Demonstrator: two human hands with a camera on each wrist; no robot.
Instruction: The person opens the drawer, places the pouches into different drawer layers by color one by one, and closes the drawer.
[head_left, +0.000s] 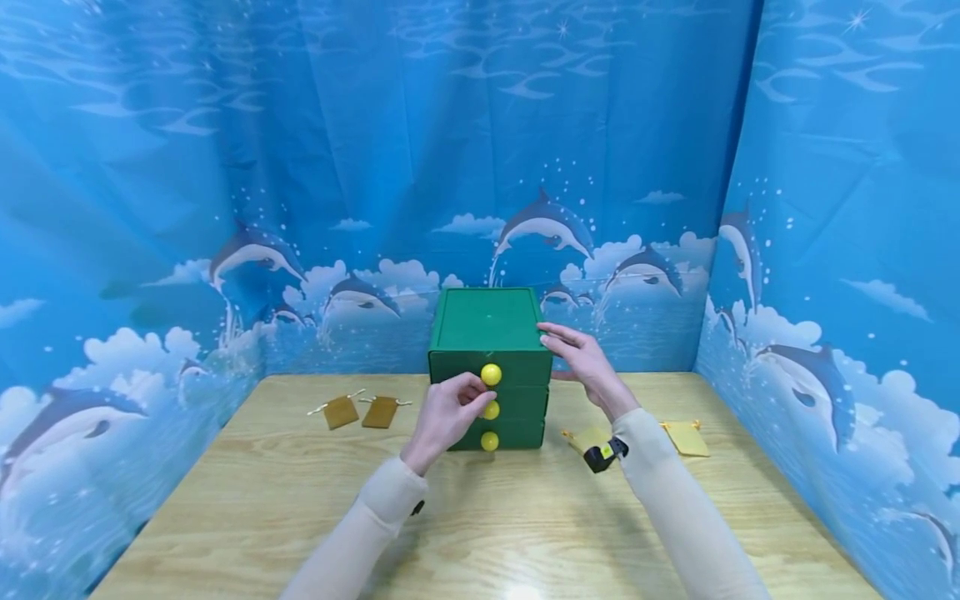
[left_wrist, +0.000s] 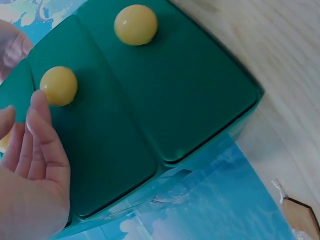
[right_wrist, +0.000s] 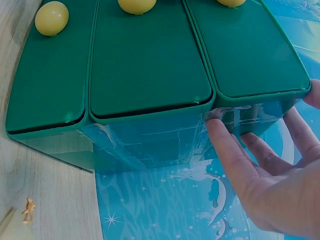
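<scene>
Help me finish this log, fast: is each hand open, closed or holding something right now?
Left hand: curled at the top knob; whether it holds it can't be told.
Right hand: open, at the side of the cabinet.

Blue fabric walls [head_left: 390, 125] surround you, printed with leaping dolphins [head_left: 546, 227] and white clouds; before you stretches a pale wood-grain table [head_left: 262, 508], a bright glare [head_left: 522, 592] near you.

The green cabinet [head_left: 489, 337] stands upright on the table [head_left: 247, 517], yellow-knobbed drawers [head_left: 522, 404] closed.
</scene>
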